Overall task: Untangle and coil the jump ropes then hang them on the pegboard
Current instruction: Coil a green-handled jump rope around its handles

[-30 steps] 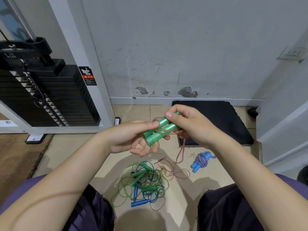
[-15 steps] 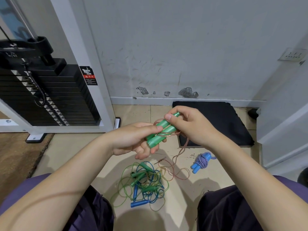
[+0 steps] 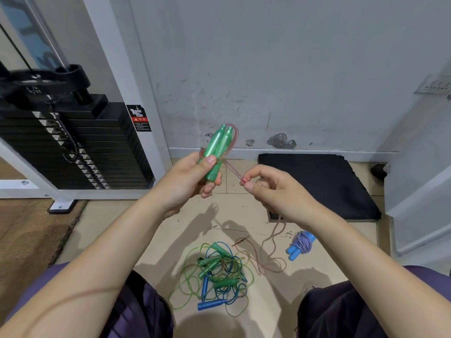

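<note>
Nearby, warning label (image 3: 139, 117) text probably unreadable.

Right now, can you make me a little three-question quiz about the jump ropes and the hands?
1. True or false: the left hand holds two green handles together.
2. What does the right hand pinch? A) pink cord B) a blue handle C) nothing
3. The wound-up rope with blue handles lies on the ____.

Key: 1 true; 2 A; 3 floor.
</note>
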{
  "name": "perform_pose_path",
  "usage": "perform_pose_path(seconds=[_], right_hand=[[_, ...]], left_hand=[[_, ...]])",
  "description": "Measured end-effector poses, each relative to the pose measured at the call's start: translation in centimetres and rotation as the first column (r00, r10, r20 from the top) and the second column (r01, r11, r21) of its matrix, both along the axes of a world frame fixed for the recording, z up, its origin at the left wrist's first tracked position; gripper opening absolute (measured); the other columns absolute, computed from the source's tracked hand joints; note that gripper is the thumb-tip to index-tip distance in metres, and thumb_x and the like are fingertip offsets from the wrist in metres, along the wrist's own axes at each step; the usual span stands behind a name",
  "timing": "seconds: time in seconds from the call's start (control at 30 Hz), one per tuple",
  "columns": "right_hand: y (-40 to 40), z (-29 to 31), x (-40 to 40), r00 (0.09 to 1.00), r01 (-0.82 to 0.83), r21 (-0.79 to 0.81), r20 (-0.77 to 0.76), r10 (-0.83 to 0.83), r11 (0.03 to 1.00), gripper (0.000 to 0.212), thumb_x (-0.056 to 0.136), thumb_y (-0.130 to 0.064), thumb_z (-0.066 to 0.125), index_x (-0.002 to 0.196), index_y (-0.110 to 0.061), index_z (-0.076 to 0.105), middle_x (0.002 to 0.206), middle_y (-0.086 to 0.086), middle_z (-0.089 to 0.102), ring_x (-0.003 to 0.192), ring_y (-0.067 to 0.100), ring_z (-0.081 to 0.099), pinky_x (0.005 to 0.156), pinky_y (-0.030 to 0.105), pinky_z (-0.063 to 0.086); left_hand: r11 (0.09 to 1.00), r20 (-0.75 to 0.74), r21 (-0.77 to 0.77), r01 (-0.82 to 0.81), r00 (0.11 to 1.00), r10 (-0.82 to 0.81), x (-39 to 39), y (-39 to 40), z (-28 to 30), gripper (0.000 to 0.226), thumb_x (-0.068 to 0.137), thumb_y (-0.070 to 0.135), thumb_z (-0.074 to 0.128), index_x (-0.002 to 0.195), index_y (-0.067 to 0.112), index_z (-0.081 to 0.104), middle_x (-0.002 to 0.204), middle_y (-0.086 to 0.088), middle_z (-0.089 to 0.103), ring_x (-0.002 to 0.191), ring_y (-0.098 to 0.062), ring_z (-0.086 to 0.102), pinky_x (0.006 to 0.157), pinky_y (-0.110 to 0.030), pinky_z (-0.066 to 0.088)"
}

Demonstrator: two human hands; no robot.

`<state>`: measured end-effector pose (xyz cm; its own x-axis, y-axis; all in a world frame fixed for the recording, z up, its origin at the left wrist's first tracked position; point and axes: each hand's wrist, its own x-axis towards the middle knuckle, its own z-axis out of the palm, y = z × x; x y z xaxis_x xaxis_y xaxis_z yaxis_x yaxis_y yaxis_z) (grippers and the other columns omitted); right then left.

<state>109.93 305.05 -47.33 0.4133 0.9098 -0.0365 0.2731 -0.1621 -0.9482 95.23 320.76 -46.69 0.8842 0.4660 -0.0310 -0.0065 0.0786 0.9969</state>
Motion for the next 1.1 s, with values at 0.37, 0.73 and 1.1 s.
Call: perform_pose_path(seconds=[0.37,0.73,1.1], right_hand=[[0.0,-0.1,-0.4,0.987,0.053,-0.122,0.159,-0.034,0.991,0.024,0.099,-0.021,0.052,0.085,-0.015,0.071,0.054,-0.007,0.048,0.048,0.008,0.041,0.048,0.015,0.035],[-0.4,1.0,-0.6,0.955,-0.055,-0.057,0.289,0.069,0.997,0.012,0.092,-0.026,0.066,0.085,-0.016,0.064,0.046,-0.013,0.038,0.046,0.006,0.035,0.049,0.015,0.029],[-0.6,1.3,1.1,0.834,0.096,0.245,0.510,-0.212,0.965,0.011,0.088,-0.030,0.057,0.081,-0.027,0.065,0.080,-0.008,0.060,0.086,0.014,0.052,0.076,0.022,0.039]], left_hand=[[0.995,0.005,0.048,-0.089,0.996,0.089,0.4,-0.3,-0.2,0.019,0.104,0.021,0.042,0.117,0.007,0.040,0.073,-0.009,0.056,0.052,-0.015,0.041,0.051,-0.024,0.037],[0.914,-0.077,0.335,-0.230,0.960,0.270,0.7,0.1,-1.3,0.023,0.097,0.022,0.059,0.106,0.007,0.045,0.073,-0.009,0.063,0.051,-0.015,0.047,0.049,-0.026,0.042],[0.948,-0.138,0.202,0.246,0.966,-0.221,0.8,-1.3,-1.1,0.017,0.097,0.022,0.061,0.101,0.006,0.063,0.068,-0.013,0.056,0.044,-0.014,0.038,0.042,-0.021,0.034]])
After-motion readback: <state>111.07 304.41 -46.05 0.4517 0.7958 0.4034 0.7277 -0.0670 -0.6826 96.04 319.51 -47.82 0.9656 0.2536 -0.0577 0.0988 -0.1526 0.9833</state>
